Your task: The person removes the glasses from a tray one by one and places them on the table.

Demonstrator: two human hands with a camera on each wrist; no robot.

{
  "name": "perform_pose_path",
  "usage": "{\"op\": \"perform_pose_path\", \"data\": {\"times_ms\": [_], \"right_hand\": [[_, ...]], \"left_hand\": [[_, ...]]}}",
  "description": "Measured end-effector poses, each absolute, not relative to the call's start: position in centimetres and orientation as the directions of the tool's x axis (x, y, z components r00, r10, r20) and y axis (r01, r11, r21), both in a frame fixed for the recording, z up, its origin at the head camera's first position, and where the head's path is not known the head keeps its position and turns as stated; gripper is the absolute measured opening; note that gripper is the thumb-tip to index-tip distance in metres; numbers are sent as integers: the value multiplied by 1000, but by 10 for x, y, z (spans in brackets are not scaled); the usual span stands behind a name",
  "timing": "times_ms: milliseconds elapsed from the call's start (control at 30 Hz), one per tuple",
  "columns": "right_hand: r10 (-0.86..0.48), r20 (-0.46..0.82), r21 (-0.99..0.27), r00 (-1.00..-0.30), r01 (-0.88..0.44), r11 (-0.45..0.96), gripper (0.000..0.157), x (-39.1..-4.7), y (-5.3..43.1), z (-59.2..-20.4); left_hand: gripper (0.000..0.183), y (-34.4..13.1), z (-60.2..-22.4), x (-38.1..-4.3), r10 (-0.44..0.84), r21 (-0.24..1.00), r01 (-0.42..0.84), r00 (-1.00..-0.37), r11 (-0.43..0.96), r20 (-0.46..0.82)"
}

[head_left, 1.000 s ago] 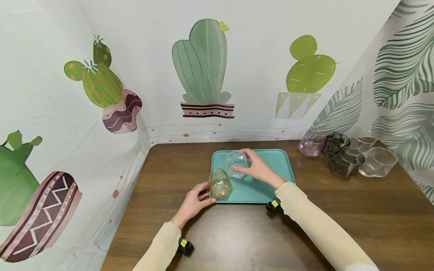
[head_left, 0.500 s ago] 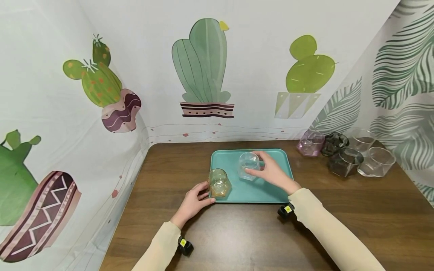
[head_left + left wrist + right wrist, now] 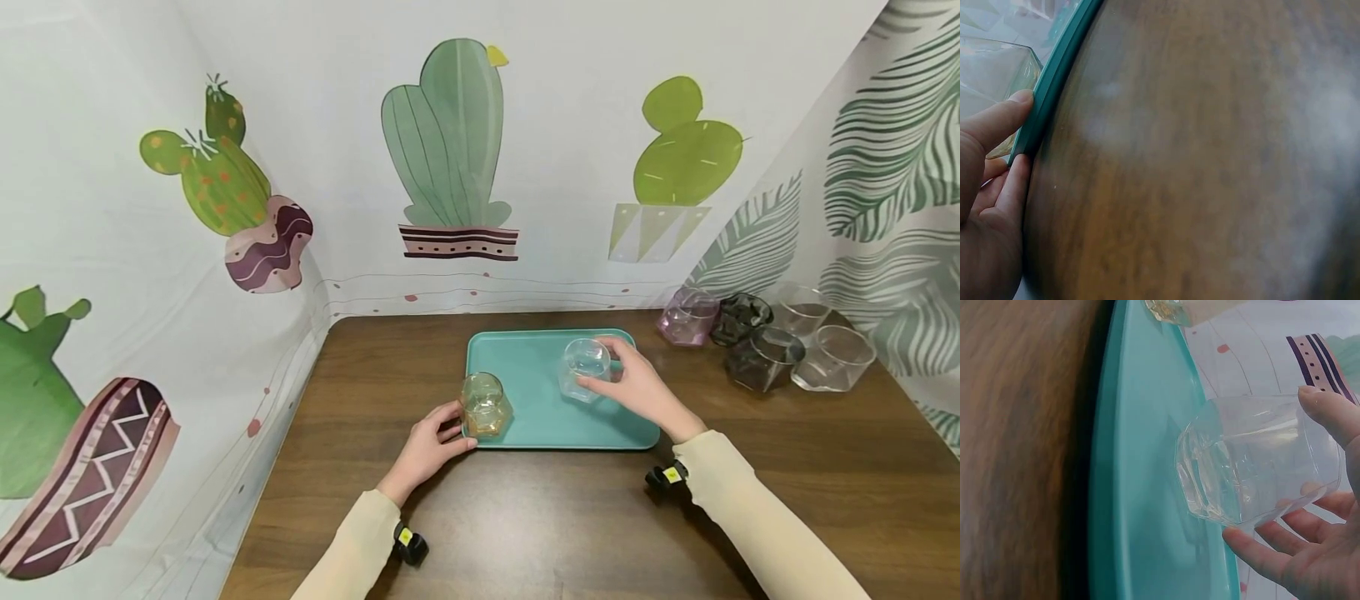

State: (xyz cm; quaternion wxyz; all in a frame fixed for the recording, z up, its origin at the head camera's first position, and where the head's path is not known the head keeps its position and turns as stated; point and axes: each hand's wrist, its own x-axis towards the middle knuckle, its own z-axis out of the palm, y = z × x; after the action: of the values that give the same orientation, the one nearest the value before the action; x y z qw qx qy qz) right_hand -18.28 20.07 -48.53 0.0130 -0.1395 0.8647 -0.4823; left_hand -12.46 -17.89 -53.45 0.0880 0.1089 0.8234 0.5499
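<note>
In the head view a teal tray lies on the wooden table. My left hand grips its front left corner, thumb against the rim and fingers along the outer side. An amber glass stands on the tray right beside those fingers. My right hand holds a clear glass over the right half of the tray, thumb on one side and fingers on the other. The right wrist view shows this clear glass with its faceted base close over the tray surface.
At the back right of the table stand several more glasses: a purple one, a dark one, a smoky grey one and a clear one among them. A cactus-print cloth hangs behind the table.
My right hand has carried the clear glass to the right across the tray, away from the amber glass. The left hand, tray and amber glass have stayed in place.
</note>
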Motion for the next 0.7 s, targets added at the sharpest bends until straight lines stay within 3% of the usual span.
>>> {"op": "perform_pose_path", "data": {"times_ms": [267,700], "right_hand": [[-206,90,-801,-974,-194,566,79,-174,223,-483],[-111,155,-812,-982,-190,551,69,-158,263,-475]], "left_hand": [[65,-174,-532,-122,232,926,64,-972,373,-26],[65,-175,-531,-123,246,931,68,-969,358,-24]]}}
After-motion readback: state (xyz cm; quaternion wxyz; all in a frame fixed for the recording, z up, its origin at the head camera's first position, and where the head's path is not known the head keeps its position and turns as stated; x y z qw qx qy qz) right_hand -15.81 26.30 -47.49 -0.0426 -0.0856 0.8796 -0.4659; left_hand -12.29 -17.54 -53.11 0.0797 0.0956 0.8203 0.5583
